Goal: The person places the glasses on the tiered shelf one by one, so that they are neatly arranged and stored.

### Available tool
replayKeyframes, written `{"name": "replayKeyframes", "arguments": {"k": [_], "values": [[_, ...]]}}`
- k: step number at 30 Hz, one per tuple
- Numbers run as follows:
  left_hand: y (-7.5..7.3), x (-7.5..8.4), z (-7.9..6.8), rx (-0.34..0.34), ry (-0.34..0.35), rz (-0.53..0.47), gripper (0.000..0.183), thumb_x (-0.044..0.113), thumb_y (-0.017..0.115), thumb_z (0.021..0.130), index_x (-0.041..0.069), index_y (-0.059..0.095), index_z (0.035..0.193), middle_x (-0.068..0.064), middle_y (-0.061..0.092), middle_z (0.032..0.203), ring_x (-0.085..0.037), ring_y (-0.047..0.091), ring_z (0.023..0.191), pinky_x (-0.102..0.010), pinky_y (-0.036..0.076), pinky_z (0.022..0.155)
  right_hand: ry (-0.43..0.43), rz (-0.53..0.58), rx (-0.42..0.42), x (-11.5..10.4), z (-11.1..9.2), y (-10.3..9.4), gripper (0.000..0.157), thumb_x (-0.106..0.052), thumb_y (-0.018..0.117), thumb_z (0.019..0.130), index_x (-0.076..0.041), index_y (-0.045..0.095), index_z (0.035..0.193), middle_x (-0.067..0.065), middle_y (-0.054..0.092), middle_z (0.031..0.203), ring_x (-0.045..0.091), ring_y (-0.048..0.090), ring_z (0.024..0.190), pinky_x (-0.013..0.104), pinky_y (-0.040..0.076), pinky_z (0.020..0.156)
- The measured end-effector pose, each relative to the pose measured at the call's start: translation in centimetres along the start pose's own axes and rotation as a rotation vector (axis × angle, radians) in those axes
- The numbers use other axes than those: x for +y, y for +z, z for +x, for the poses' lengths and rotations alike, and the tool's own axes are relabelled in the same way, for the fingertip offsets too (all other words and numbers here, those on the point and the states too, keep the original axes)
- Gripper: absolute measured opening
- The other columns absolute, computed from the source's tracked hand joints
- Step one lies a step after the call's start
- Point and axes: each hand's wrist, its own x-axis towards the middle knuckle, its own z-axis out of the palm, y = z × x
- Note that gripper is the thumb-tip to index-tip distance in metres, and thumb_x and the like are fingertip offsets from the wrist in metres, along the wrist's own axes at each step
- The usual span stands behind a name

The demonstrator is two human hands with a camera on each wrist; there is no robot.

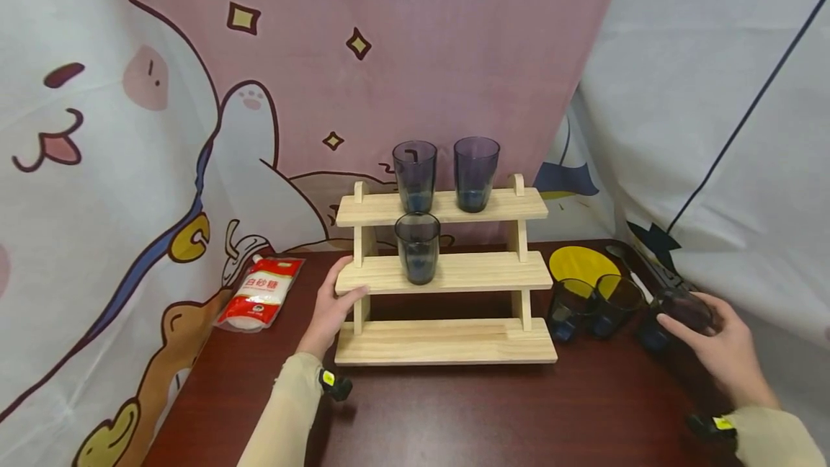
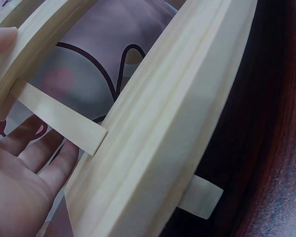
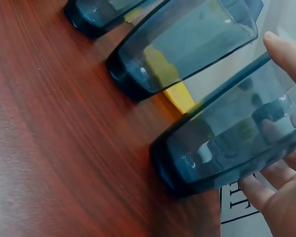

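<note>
A three-tier wooden display shelf (image 1: 447, 341) stands on the table. My left hand (image 1: 332, 308) holds the left end of its middle board, thumb on the board and fingers behind. Two dark tinted glasses, a left one (image 1: 415, 179) and a right one (image 1: 476, 175), stand on the top board. Another glass (image 1: 418, 251) stands upright on the middle board. At the right, my right hand (image 1: 729, 348) grips a blue-tinted glass (image 3: 222, 133) near its rim, with thumb and fingers on opposite sides. Beside it are two more glasses, a nearer one (image 1: 616, 308) and a farther one (image 1: 570, 312).
A red and white bag of sugar (image 1: 261, 294) lies left of the shelf. Behind the right-hand glasses are a yellow disc (image 1: 583, 265) and a spoon-like utensil (image 1: 629, 269). Printed cloth (image 1: 454, 42) hangs close behind the table (image 1: 493, 416).
</note>
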Motion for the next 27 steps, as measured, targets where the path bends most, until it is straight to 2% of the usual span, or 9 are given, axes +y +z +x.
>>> {"name": "replayKeyframes", "arguments": {"k": [5,8,12,15,22,27], "values": [[0.0,0.1,-0.1,0.006,0.004,0.010,0.070,0.013,0.079,0.095,0.035,0.049,0.154,-0.004,0.052,0.153,-0.024,0.056,0.123,-0.035,0.050,0.096,0.024,0.062,0.048,-0.3,-1.0,0.0,0.070,-0.017,0.087,0.089,-0.032,0.049,0.146,-0.028,0.052,0.112,-0.013,0.055,0.090,0.011,0.050,0.064],[0.0,0.2,-0.1,0.009,0.004,0.011,0.070,0.013,0.080,0.094,0.035,0.049,0.154,-0.003,0.051,0.153,-0.024,0.055,0.126,-0.037,0.049,0.098,0.028,0.147,0.079,-0.9,-1.6,-0.2,0.066,-0.008,0.086,0.088,-0.035,0.053,0.139,-0.025,0.055,0.112,-0.011,0.058,0.090,0.010,0.050,0.064],[0.0,0.2,-0.1,0.008,0.004,0.013,0.070,0.013,0.079,0.095,0.034,0.049,0.154,-0.003,0.051,0.154,-0.024,0.055,0.127,-0.037,0.049,0.098,-0.065,0.454,0.078,-2.3,-2.0,-0.4,0.062,0.011,0.078,0.087,-0.021,0.058,0.136,-0.016,0.067,0.113,-0.004,0.066,0.093,0.011,0.053,0.068],[0.0,0.1,0.0,0.009,0.000,0.008,0.070,0.013,0.079,0.094,0.036,0.049,0.153,-0.003,0.051,0.153,-0.024,0.056,0.125,-0.035,0.050,0.097,-0.164,0.680,0.020,-3.6,-2.1,-0.4,0.061,0.023,0.068,0.088,-0.011,0.058,0.137,-0.007,0.072,0.117,0.001,0.070,0.100,0.013,0.055,0.073],[0.0,0.2,0.0,0.002,0.007,0.005,0.069,0.012,0.079,0.095,0.035,0.049,0.153,-0.003,0.052,0.152,-0.024,0.055,0.125,-0.034,0.049,0.098,-0.287,0.878,-0.103,-6.9,-3.1,-0.5,0.060,0.029,0.051,0.093,-0.001,0.051,0.145,0.004,0.071,0.125,0.010,0.071,0.108,0.022,0.060,0.078],[0.1,0.2,0.0,0.009,0.012,0.022,0.069,0.012,0.079,0.095,0.032,0.049,0.154,-0.005,0.052,0.152,-0.024,0.055,0.123,-0.033,0.048,0.097,-0.387,0.989,-0.191,-9.7,-3.2,-0.2,0.058,0.032,0.046,0.093,0.008,0.047,0.145,0.013,0.069,0.129,0.018,0.071,0.112,0.028,0.061,0.081]]}}
